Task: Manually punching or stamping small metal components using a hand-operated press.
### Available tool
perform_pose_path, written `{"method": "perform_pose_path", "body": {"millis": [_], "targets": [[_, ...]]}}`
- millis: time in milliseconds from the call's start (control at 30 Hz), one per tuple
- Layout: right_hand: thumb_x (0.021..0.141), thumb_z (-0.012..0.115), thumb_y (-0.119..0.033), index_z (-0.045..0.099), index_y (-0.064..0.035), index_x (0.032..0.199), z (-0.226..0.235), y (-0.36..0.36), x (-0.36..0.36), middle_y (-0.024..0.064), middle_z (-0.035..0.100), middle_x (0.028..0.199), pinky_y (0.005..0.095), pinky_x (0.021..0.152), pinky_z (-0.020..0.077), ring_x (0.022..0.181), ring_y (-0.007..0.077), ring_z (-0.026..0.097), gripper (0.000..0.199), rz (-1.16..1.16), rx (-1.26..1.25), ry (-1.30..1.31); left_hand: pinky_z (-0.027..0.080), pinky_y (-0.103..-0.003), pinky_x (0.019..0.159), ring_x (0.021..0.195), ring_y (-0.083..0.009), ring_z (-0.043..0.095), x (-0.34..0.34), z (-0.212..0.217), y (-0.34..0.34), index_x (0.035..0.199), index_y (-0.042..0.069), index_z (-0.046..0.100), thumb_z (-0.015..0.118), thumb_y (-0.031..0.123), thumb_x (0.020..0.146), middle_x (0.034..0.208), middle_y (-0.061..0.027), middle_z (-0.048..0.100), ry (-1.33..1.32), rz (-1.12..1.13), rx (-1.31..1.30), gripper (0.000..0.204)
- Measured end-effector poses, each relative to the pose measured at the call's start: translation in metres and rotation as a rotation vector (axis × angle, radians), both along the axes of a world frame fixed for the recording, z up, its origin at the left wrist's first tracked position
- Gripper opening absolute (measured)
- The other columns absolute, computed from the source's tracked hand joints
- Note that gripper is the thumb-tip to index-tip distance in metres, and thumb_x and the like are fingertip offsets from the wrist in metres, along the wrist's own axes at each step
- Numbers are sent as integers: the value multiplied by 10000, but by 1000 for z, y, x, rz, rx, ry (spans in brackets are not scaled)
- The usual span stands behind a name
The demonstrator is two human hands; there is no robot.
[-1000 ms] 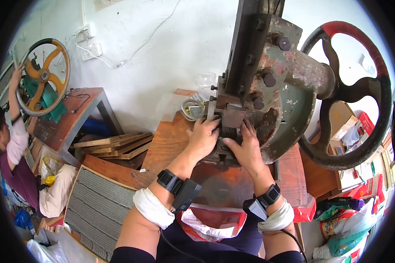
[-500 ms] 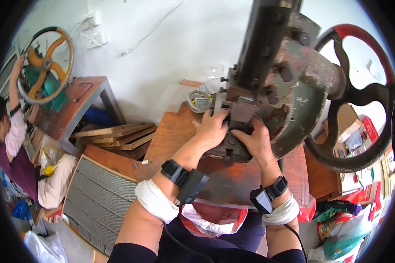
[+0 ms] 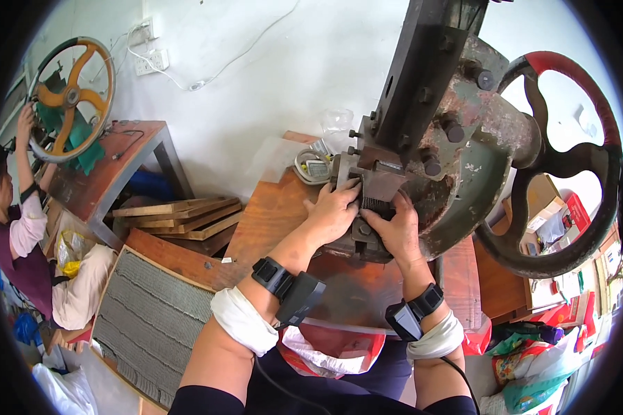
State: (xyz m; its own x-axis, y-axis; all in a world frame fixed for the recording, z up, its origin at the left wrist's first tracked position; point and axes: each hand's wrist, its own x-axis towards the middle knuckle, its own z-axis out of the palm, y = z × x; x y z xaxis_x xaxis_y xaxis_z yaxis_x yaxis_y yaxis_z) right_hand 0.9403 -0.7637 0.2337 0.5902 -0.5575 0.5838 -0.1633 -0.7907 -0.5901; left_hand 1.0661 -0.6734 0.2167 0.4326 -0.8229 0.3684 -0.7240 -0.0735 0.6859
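The hand press (image 3: 491,128) leans through the upper right of the frame; if its slide dropped, whatever lies beneath would be crushed. It stands on the wooden desk (image 3: 367,287), lower centre, and a shifting base could upset the alignment. At far right, the handwheel (image 3: 587,153) has no hand of this person on it; a knock might turn it and drive the slide. At centre, the left hand (image 3: 333,213) and right hand (image 3: 396,233) flank the slide's foot, fingers bent and close together on the left, thumb and forefinger apart on the right; I cannot tell whether either grips. The metal block (image 3: 386,182) sits just above those fingertips, so pinching is the chief risk. Between the hands, the dark ridged piece (image 3: 377,205) could sit skewed if nudged unevenly.
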Motion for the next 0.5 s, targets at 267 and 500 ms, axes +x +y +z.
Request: {"method": "perform_pose_path", "body": {"millis": [267,500], "targets": [[603,749,-149,536,17,1099,6,-11,-11,185,597,1015,337,823,456,937,280,586,565,191,369,-54,220,-682,855,1163,-326,348,4,2,1,1228,213,460,448,180,837,1339,44,367,-111,-11,90,392],[620,720,-77,576,38,1015,38,16,-38,182,615,948,324,796,466,894,261,595,435,-21,-207,185,229,-743,803,1193,-330,324,-2,8,3,1230,181,445,454,220,835,1342,37,352,-124,1,155,398]]}}
